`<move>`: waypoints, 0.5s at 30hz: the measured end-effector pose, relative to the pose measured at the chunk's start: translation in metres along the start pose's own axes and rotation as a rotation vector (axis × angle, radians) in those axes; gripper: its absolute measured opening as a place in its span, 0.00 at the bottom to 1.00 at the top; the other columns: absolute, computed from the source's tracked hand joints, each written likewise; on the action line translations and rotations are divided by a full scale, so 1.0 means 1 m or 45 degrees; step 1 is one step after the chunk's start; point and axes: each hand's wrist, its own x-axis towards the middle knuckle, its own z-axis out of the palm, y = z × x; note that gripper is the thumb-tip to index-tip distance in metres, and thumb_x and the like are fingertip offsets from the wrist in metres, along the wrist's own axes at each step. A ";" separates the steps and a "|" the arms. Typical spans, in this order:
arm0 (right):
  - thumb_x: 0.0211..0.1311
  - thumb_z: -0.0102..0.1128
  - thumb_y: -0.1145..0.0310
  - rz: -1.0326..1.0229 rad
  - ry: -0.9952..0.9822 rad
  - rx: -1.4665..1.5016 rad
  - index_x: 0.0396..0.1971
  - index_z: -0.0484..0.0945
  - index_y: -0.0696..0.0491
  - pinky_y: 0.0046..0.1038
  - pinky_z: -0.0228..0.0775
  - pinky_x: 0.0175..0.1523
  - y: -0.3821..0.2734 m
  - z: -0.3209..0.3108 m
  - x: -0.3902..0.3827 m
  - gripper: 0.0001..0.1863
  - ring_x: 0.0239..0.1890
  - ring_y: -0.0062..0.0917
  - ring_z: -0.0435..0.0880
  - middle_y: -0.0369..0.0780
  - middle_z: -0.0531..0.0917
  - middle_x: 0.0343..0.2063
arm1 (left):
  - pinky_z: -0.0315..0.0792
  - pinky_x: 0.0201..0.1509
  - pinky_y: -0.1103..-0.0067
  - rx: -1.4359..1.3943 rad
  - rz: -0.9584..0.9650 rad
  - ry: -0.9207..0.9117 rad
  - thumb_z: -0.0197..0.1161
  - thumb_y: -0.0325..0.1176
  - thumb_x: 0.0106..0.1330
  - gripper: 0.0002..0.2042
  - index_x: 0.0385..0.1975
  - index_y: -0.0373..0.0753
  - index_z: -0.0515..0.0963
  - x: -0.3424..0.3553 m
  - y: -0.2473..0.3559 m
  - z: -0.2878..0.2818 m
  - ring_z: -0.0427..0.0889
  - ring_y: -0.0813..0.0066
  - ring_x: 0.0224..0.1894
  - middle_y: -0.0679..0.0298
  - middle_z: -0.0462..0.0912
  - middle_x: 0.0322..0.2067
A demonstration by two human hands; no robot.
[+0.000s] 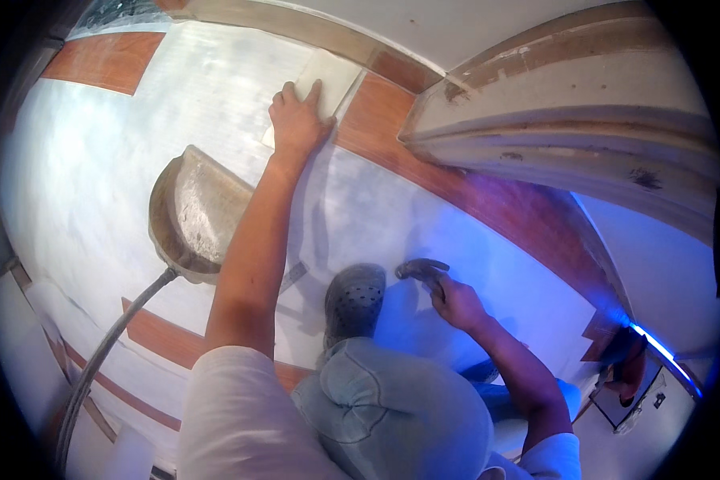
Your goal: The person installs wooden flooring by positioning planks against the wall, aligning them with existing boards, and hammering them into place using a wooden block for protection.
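My left hand (298,122) is stretched far ahead, fingers spread and flat against a pale cream rectangular piece (328,82) lying on the white floor sheet (216,72). What the piece is made of I cannot tell. Closer to me, my right hand (458,302) grips a hammer (424,270), its dark metal head raised in front of my fist, to the right of my shoe. Most of the hammer's handle is hidden by my fingers. Left of my left forearm sits a worn, dusty dustpan (204,212), partly covered by that arm.
Reddish-brown wood planks (488,196) show along the right edge of the sheet. A thick, scuffed pale ledge (560,136) juts out at the upper right. The dustpan's long dark handle (96,360) runs to the lower left. Another person (628,372) is at the far lower right.
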 end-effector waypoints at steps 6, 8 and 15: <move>0.64 0.61 0.64 -0.013 0.018 0.087 0.51 0.70 0.56 0.53 0.76 0.40 -0.003 0.001 0.001 0.19 0.33 0.56 0.84 0.56 0.84 0.29 | 0.69 0.62 0.54 0.016 -0.030 0.031 0.73 0.52 0.57 0.35 0.67 0.52 0.75 -0.001 0.014 0.011 0.69 0.38 0.61 0.38 0.67 0.63; 0.64 0.62 0.63 -0.003 0.028 0.152 0.53 0.71 0.55 0.53 0.76 0.40 -0.010 0.000 0.002 0.21 0.33 0.56 0.84 0.56 0.83 0.29 | 0.69 0.61 0.55 0.017 -0.005 0.013 0.74 0.53 0.56 0.36 0.66 0.52 0.75 -0.002 0.017 0.007 0.70 0.39 0.60 0.38 0.67 0.62; 0.64 0.64 0.63 -0.039 0.187 0.379 0.61 0.71 0.57 0.46 0.77 0.42 -0.069 -0.029 0.031 0.27 0.37 0.55 0.85 0.57 0.84 0.33 | 0.68 0.62 0.57 -0.015 0.107 -0.035 0.79 0.51 0.49 0.41 0.67 0.53 0.74 -0.008 0.006 -0.007 0.69 0.42 0.60 0.42 0.67 0.61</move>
